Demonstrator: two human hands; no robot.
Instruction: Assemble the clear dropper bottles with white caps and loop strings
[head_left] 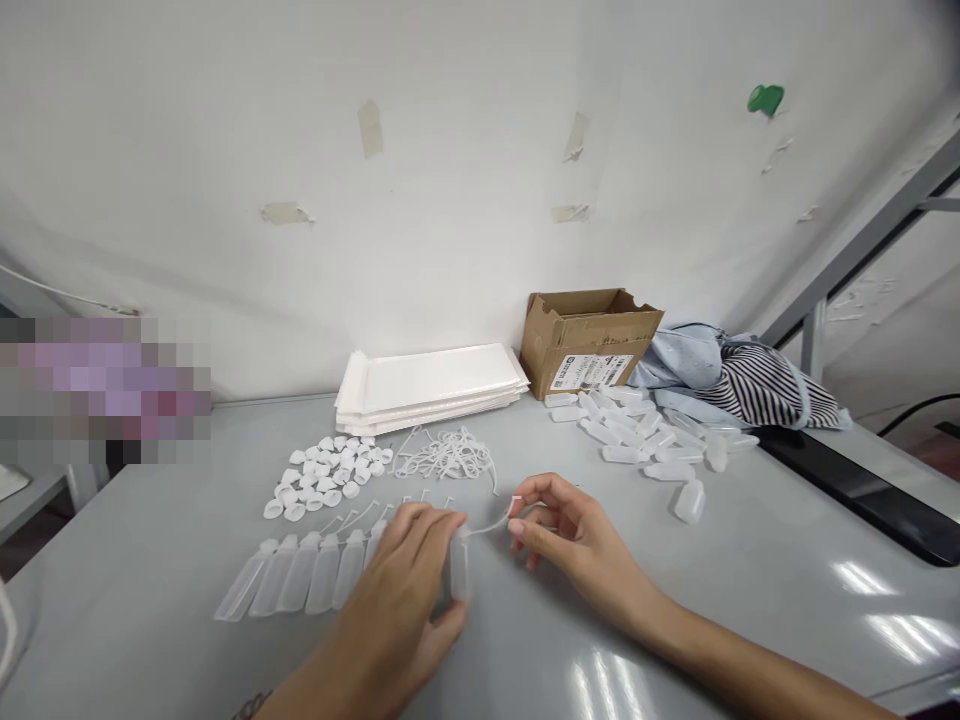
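My left hand (pixel 416 580) is closed around a translucent plastic bottle (pixel 459 568), whose right side shows past my fingers. A thin white strap (pixel 489 526) runs from the bottle's neck to my right hand (pixel 566 535), where thumb and forefinger pinch it near its bent end. Left of my left hand, several similar bottles (pixel 292 578) lie side by side, their thin straps pointing away from me. My left hand covers part of this row. Beyond lie a pile of loose white straps (pixel 450 455) and a cluster of small white caps (pixel 326 473).
At the back stand a stack of white flat packs (pixel 435 380) and an open cardboard box (pixel 589 340). Loose bottles without straps (pixel 637 430) are scattered to the right. Farther right are bunched cloth (pixel 750 370) and a long black object (pixel 862 490).
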